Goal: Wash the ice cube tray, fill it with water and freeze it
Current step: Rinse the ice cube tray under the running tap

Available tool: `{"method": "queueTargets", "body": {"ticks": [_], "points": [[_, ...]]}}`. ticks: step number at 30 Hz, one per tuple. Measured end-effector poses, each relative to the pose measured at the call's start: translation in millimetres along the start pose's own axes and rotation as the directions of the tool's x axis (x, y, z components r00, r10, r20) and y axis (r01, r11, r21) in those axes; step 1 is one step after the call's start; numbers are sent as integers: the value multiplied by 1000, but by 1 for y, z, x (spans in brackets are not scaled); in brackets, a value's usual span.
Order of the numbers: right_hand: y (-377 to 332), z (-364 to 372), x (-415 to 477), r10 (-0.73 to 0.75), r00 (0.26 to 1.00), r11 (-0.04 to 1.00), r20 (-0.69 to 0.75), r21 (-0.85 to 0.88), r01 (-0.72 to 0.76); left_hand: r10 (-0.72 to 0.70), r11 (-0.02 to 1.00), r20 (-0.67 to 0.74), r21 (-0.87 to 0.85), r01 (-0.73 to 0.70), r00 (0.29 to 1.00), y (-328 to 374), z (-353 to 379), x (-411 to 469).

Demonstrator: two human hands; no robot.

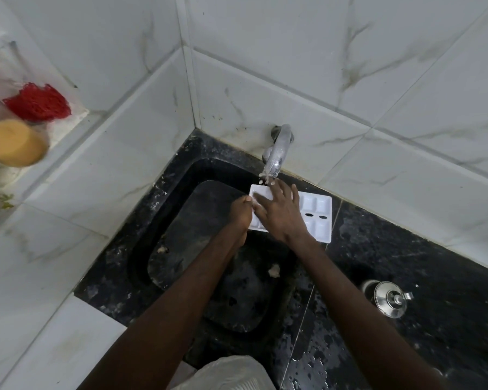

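Location: black stone sink (141,249) set in a dark speckled counter (434,263), in a corner of white marbled wall tiles (293,66).
Ice cube tray (320,218): white, compartments facing up, just right of frame centre. Its left end lies over the sink's back right corner, directly under the tap; its right end extends over the counter. I cannot tell whether it rests on the counter edge.
Tap (276,153): chrome, fixed to the wall above centre, spout pointing down at the tray's left end. Water shows at the spout mouth.
Left hand (241,213): fingers curled round the tray's left edge, gripping it.
Right hand (282,212): laid flat on top of the tray, fingers straight and spread, holding nothing, fingertips reaching towards the spout.
Counter condition: wet, with droplets at lower right.
Steel lid (390,299): on the counter at right, well apart from the tray.
Red mesh scrubber (38,102): on a ledge at upper left.
Orange object (14,146): blurred, just below the scrubber; unidentifiable.
Sink basin: scraps of debris on the bottom.
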State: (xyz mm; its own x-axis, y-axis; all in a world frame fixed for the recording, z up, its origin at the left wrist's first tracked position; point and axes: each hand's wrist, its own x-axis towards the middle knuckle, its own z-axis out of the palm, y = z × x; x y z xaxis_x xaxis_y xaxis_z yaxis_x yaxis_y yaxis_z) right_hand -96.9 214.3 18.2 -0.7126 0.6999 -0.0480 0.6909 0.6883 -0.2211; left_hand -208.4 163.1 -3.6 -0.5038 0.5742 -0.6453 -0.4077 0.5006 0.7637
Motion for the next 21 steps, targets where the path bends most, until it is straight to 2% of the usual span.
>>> {"method": "queueTargets", "body": {"ticks": [3, 7, 10, 12, 15, 17, 21], "points": [[5, 2, -2, -73, 997, 996, -11, -45, 73, 9, 1000, -43, 8, -8, 999, 3, -9, 6], [4, 0, 2, 24, 998, 999, -54, -26, -25, 50, 998, -28, 31, -50, 998, 4, -7, 8], [0, 4, 2, -56, 998, 998, 18, -20, 57, 29, 999, -24, 14, -29, 999, 0, -8, 8], [9, 3, 1, -99, 995, 995, 4, -32, 99, 16, 999, -55, 32, -14, 998, -3, -9, 9], [20, -1, 1, 0, 999, 1000, -51, -18, -1, 34, 999, -30, 42, -33, 999, -8, -1, 4], [19, 1, -2, 20, 999, 1000, -38, -21, -21, 34, 998, -20, 46, -33, 999, -9, 5, 0], [19, 6, -12, -98, 995, 995, 8, -19, 98, -16, 1000, -58, -4, 16, 998, -10, -1, 3]]}}
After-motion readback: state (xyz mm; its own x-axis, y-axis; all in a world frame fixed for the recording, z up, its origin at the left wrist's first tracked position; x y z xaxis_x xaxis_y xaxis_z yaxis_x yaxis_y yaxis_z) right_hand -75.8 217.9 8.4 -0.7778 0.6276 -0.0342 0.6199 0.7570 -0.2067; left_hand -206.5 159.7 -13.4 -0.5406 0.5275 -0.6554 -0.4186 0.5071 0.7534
